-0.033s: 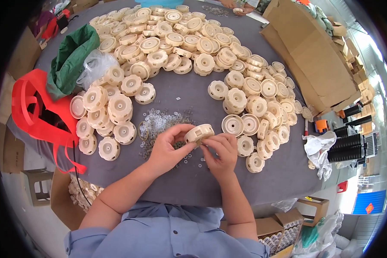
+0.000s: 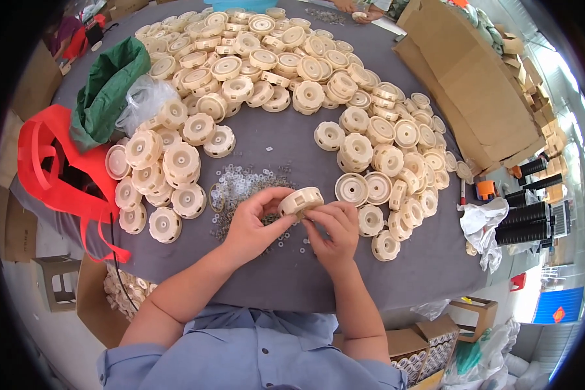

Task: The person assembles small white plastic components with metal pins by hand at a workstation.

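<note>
A round cream plastic wheel [image 2: 300, 200] with notches around its rim is tilted up between my hands, above the dark cloth. My left hand [image 2: 255, 224] grips its left side between thumb and fingers. At the lower right of the wheel, my right hand [image 2: 335, 235] has thumb and fingertips pinched together against its underside. Whatever those fingertips hold is hidden or too small to make out. Just beyond my left hand lies a spread of small white washers [image 2: 240, 185], mixed with small grey metal pieces [image 2: 222, 224].
Many more wheels [image 2: 226, 67] form a heaped arc around the dark-covered table [image 2: 273, 140]. A red bag [image 2: 62, 162], green cloth [image 2: 110, 84] and clear plastic bag [image 2: 148, 97] lie at left. A large cardboard box [image 2: 474, 91] stands at right. Another person's hand [image 2: 368, 14] shows at the far edge.
</note>
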### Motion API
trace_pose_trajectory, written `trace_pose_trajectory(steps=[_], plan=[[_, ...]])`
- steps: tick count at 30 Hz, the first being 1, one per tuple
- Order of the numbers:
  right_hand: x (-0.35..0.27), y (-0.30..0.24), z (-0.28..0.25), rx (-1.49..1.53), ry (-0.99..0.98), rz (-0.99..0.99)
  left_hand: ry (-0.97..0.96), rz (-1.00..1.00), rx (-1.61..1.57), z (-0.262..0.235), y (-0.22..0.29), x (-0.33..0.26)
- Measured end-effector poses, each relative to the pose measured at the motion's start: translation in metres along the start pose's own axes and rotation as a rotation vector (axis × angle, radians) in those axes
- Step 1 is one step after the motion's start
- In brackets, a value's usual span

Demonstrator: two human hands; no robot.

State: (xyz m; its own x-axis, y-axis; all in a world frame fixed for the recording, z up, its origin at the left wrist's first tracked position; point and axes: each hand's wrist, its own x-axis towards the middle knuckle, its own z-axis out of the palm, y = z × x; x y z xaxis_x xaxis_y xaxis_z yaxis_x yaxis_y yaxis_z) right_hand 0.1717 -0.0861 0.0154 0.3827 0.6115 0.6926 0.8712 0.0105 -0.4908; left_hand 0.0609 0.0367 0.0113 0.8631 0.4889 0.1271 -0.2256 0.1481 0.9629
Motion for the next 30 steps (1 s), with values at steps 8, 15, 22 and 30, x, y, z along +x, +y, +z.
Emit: trace_pose_trajectory(steps=[8, 15, 22, 30], plan=[[-0.0006, 0.0024, 0.0004, 0.033, 0.027, 0.005, 0.053, -0.078, -0.163, 0.0014, -0.0012, 0.0017], [-0.0002, -0.0001, 0.0024, 0.017, 0.025, 0.006, 0.044, 0.004, 0.086, 0.0018, 0.0012, 0.0], [-0.0008, 0.002, -0.0004, 0.099, 0.009, 0.083, 0.016, -0.018, 0.031, 0.0015, 0.0004, 0.0013], [-0.0004, 0.0011, 0.0021, 0.07, 0.017, 0.078, 0.056, -0.014, -0.063, 0.0026, -0.0019, 0.0004]])
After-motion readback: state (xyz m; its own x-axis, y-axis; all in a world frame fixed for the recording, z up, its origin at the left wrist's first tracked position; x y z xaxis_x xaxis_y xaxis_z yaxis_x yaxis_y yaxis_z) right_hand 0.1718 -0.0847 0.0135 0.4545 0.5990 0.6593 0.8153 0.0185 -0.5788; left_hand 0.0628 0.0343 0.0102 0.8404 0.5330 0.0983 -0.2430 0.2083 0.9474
